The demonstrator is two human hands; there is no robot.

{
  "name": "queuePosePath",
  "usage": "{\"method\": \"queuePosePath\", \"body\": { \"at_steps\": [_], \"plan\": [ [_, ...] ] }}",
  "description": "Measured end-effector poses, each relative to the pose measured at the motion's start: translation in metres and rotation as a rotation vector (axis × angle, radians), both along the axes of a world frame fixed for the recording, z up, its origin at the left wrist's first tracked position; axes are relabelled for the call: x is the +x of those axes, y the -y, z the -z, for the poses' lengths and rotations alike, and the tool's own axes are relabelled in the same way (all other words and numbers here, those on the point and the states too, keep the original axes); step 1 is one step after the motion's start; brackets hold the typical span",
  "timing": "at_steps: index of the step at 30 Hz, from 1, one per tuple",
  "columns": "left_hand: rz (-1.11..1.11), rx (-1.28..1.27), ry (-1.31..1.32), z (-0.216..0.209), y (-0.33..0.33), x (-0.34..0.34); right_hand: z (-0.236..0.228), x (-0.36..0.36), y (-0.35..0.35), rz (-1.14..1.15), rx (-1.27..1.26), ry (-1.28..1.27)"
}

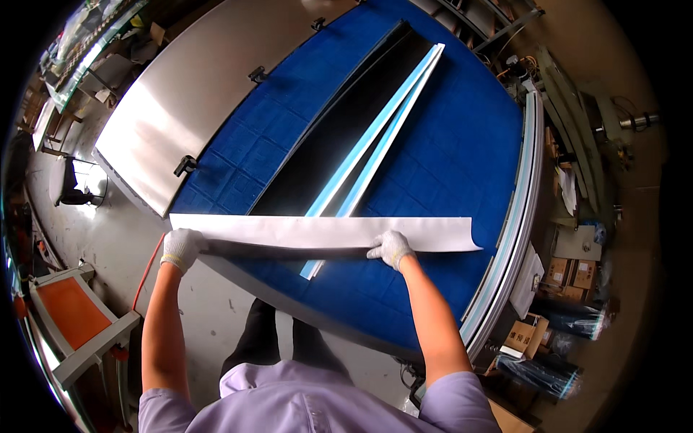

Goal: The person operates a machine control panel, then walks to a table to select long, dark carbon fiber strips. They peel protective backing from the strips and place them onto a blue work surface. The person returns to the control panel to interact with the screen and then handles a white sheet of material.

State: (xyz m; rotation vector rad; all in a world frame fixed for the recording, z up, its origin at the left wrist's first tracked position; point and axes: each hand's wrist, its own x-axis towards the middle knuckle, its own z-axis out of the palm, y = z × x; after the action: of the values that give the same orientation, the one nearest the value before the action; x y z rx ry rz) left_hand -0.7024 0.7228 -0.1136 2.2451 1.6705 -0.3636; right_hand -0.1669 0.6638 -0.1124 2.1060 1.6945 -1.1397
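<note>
A long white strip [289,231] with a dark underside lies crosswise in front of me, over the near part of the blue work surface [447,159]. My left hand [184,247], in a white knit glove, is closed round its left end, past the surface's edge. My right hand [392,249], gloved too, grips the near edge right of the middle. The strip's right end is free and curls slightly. Under it pass two narrow light-blue and white strips [375,128], which meet at their far end. They partly overlap a long black sheet [328,130].
A pale metal panel [188,86] with black clamps [185,166] along its edge adjoins the blue surface. Metal rails [523,180] border the right side. Cardboard boxes [525,335] and wrapped rolls stand at right. An orange-topped stand [76,310] is at lower left.
</note>
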Motion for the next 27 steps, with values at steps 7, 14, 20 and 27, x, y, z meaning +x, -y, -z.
{"method": "queuePosePath", "body": {
  "at_steps": [7, 14, 20, 27],
  "plan": [
    [0.059, 0.105, 0.146, -0.034, 0.014, 0.027, 0.004, -0.010, 0.051, -0.156, 0.499, -0.074],
    [0.203, 0.194, 0.072, -0.007, 0.054, 0.149, -0.019, -0.049, 0.040, -0.344, 0.495, 0.100],
    [0.232, 0.002, 0.122, -0.028, 0.016, 0.158, 0.005, -0.103, 0.026, -0.456, 0.790, 0.191],
    [0.213, 0.253, 0.099, -0.025, 0.026, 0.183, 0.019, -0.112, 0.003, -0.329, 0.469, 0.176]
  ]
}}
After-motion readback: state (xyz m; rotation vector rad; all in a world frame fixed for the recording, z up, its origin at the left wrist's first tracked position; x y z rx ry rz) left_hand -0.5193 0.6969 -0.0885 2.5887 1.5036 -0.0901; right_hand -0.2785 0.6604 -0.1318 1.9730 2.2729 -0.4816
